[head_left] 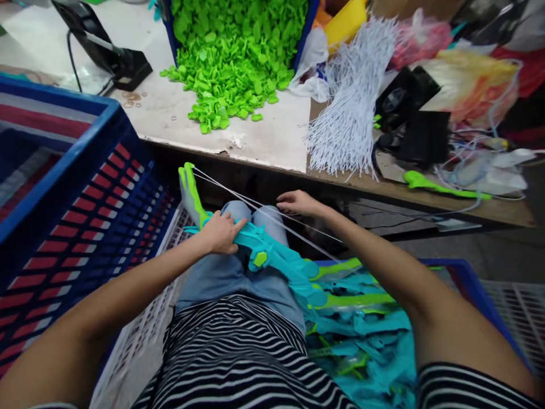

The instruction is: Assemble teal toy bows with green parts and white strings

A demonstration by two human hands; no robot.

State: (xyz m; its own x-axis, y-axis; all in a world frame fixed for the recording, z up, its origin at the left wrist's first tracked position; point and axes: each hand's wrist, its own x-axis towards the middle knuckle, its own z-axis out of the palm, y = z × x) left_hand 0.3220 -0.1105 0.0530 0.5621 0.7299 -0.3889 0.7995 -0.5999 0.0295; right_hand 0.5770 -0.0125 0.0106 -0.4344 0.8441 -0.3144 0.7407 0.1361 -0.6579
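A turquoise and lime-green toy bow (272, 255) lies across my lap, its body slanting down to the right. My left hand (223, 232) is closed around its upper left part, with the index finger stretched along the body. From the tip of the upright green limb (193, 196), white string (238, 196) runs in thin lines down to the right. My right hand (300, 203) is at this string, fingers bent and their tips against it; the thumb is mostly hidden. To the right of my lap, several similar turquoise and green toy bows (366, 335) are piled in a blue crate (468, 278).
A blue basket (114, 125) stands at my left. On the worktable (272, 142) ahead, lime-green plastic pieces (238, 79) spill from a bin. Further right are a bundle of white strings (349, 113), a black device (409, 96), a green part (443, 186) and plastic bags (477, 79).
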